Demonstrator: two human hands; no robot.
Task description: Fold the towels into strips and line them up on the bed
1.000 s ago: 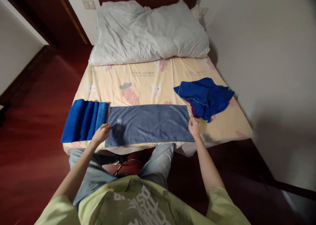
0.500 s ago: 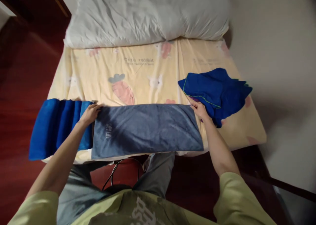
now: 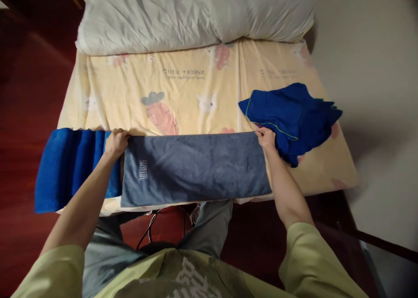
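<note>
A grey-blue towel [image 3: 199, 169] with small white lettering lies flat along the near edge of the bed. Its far left corner is pinched by my left hand [image 3: 116, 142], whose fingers are closed. At the far right corner, my right hand [image 3: 267, 138] grips the towel's edge between thumb and fingers. Folded blue towels [image 3: 76, 169] lie in a row on the left, partly behind my left forearm. Just beyond my right hand is a crumpled blue cloth [image 3: 290, 115] with green edging.
The bed [image 3: 183, 110] has a yellow sheet printed with carrots and rabbits. A white quilt [image 3: 196, 17] is bunched across its far side. A pale wall [image 3: 372, 93] stands to the right. Black cables [image 3: 148, 230] hang below the near edge.
Both hands keep hold of the towel's far corners, and the towel lies smoother on its right side. The view has shifted slightly.
</note>
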